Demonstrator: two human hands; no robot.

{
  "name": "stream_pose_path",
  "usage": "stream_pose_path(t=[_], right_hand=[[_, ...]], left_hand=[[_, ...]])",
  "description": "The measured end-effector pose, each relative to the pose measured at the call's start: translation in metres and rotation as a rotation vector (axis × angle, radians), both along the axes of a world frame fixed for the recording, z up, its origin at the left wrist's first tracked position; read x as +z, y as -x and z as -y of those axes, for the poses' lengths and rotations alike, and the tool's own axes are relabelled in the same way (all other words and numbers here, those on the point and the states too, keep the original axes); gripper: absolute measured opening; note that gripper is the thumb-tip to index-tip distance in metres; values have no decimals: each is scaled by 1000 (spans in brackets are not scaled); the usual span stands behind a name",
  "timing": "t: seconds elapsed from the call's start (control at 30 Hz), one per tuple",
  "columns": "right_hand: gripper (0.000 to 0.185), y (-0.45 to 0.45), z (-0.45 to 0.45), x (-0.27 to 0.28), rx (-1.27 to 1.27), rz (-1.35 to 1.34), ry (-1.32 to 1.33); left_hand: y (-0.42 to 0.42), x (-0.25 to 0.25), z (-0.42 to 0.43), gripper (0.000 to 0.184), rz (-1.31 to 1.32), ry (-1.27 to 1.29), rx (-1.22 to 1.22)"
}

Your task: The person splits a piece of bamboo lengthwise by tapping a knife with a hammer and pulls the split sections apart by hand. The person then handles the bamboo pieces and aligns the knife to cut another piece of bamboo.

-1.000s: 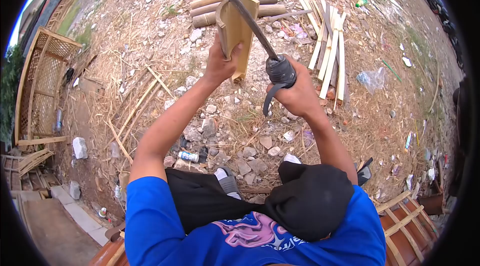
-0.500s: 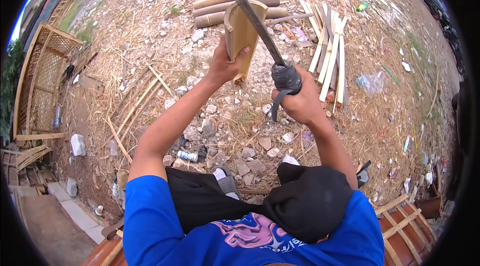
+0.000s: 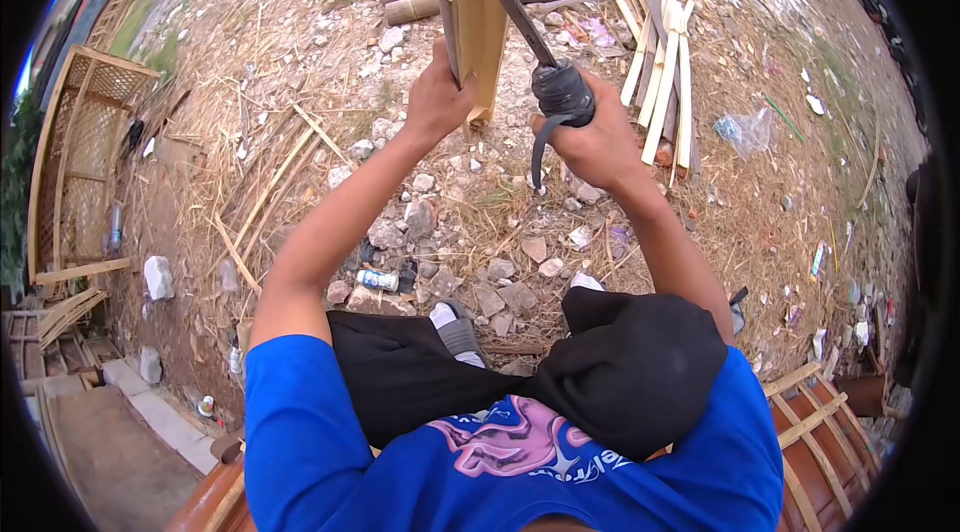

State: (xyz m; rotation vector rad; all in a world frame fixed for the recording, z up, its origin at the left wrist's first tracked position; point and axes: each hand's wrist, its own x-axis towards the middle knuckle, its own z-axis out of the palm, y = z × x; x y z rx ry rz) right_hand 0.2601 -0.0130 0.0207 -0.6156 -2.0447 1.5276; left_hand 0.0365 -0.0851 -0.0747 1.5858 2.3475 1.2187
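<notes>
My left hand (image 3: 440, 100) grips the side of a split bamboo piece (image 3: 485, 37), held upright with its pale hollow inner face turned to the right. In my right hand (image 3: 595, 137) is a machete, its handle (image 3: 562, 92) wrapped in dark tape with a loose strap end hanging down. The long dark blade (image 3: 505, 0) slants up and left, passing in front of the bamboo's top edge and out of the frame. Whether the blade touches the bamboo there, I cannot tell.
Several bamboo poles (image 3: 412, 10) lie ahead. Split bamboo strips (image 3: 660, 82) are piled to the right. Stones (image 3: 420, 220) and a can (image 3: 378, 279) lie before my feet. A lattice panel (image 3: 85, 157) stands at left, and a plastic bag (image 3: 745, 135) lies at right.
Both hands have come slightly lower and left in view with the bamboo and the machete. The bamboo now stands more upright. Both grips are unchanged.
</notes>
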Motion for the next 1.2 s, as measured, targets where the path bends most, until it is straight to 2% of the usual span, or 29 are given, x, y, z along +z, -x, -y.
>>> stream_pose_path(t=[0.1,0.13,0.27,0.37,0.4,0.5,0.57,0.67,0.77,0.87,0.97,1.0,1.1,1.13,1.2], right_hand=[[34,6,0,-7,-2,-48,16],[24,9,4,-2,9,-128,94],[22,17,-8,-10,5,-113,33],[23,22,-5,-5,-30,-190,-53],[25,21,-1,2,-19,-128,41],[27,29,12,-17,-36,-167,101],[28,32,18,-25,-57,-182,80],[30,36,17,-26,-66,-156,61],[33,38,16,-28,-75,-144,55],[42,36,26,-22,-47,-168,147],[50,40,32,-7,-24,-122,200],[52,41,34,-3,-29,-114,203],[55,44,37,0,-26,-113,196],[56,46,36,0,-18,-119,186],[56,49,36,-7,-8,-139,176]], left_hand=[[11,-11,-5,40,14,-53,-6],[12,-9,-7,39,13,-35,14],[11,2,-12,39,71,-48,34],[9,12,-17,39,21,-177,-3],[10,12,-19,39,29,-168,-4],[13,7,-20,42,44,-122,-16],[21,-7,-18,47,28,-66,-40],[18,8,-14,53,143,-38,-125],[16,12,-7,62,92,177,-32],[5,42,10,62,326,377,72],[-24,98,36,52,776,187,64],[-32,112,44,40,897,87,2],[-38,123,54,31,877,-111,-94],[-36,124,53,33,860,-115,-89],[-44,131,52,35,1014,-157,-128]])
